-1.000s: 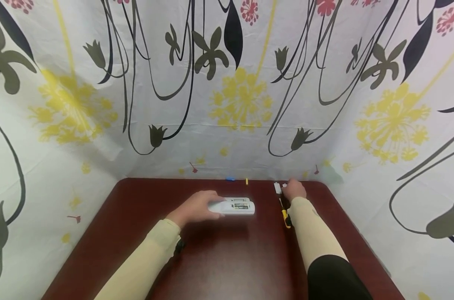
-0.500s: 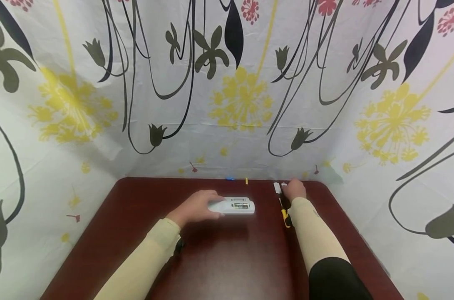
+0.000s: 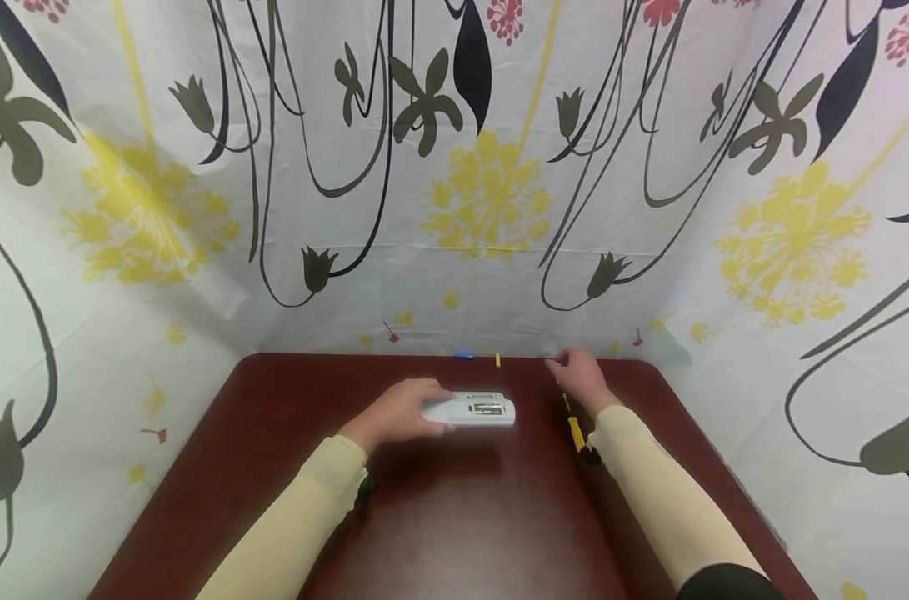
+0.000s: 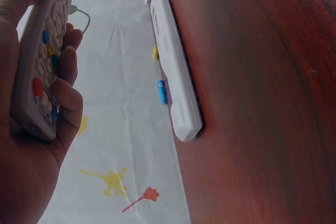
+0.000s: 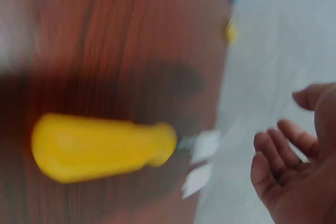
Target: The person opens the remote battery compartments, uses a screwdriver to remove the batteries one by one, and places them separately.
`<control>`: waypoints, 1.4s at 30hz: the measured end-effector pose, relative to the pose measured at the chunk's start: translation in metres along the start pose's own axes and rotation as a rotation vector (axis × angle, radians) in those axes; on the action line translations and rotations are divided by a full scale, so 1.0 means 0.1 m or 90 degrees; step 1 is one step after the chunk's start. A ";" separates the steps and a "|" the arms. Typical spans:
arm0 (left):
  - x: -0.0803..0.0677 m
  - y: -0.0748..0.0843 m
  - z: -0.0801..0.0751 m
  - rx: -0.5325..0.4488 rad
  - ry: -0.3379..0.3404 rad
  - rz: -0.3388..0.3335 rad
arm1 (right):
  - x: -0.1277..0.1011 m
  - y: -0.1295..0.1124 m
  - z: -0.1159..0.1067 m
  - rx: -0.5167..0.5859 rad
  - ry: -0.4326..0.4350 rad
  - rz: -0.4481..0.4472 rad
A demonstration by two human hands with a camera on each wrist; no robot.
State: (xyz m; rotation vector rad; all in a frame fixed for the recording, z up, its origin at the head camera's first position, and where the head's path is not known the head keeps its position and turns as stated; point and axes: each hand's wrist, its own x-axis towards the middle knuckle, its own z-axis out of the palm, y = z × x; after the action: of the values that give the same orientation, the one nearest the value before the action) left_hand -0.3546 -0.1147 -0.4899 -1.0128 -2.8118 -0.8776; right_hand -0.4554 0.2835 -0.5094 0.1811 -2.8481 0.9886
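Observation:
My left hand [image 3: 403, 412] grips a white remote control [image 3: 475, 410] turned so its open battery compartment, with a battery inside, faces up. Its colored buttons show in the left wrist view. A second white remote [image 4: 176, 72] lies on the table behind it. My right hand [image 3: 580, 381] hovers near the far right edge, fingers loosely bent and nothing in the palm in the right wrist view. Below that hand lies a yellow-handled screwdriver [image 5: 100, 148], its shaft toward two small white pieces [image 5: 206, 145], blurred here and mostly covered by the hand in the head view.
A blue battery [image 3: 464, 356] and a smaller yellow one [image 3: 497, 360] lie along the far edge of the dark red table [image 3: 454, 533]. A white floral-patterned curtain [image 3: 439, 167] rises right behind the table and along both sides.
My right hand has lifted from beside the white pieces and shifted left over them. The left hand keeps the remote control in nearly the same place.

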 end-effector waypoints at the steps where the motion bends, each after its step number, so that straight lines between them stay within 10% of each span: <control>1: 0.00 0.00 0.01 0.002 -0.001 0.005 | -0.06 -0.09 0.00 0.011 -0.011 -0.024; 17: -0.01 0.01 0.01 0.012 0.004 0.015 | -0.90 -0.87 -0.05 0.065 -0.144 -0.228; 42: 0.00 0.04 0.01 -0.007 -0.002 0.008 | -0.98 -1.02 0.18 0.008 -0.162 -0.353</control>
State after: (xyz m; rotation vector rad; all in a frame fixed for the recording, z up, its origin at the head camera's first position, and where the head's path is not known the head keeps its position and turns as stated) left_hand -0.3522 -0.1116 -0.4882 -1.0321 -2.8035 -0.8922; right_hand -0.3450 0.1999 -0.4762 1.0964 -2.7359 0.9058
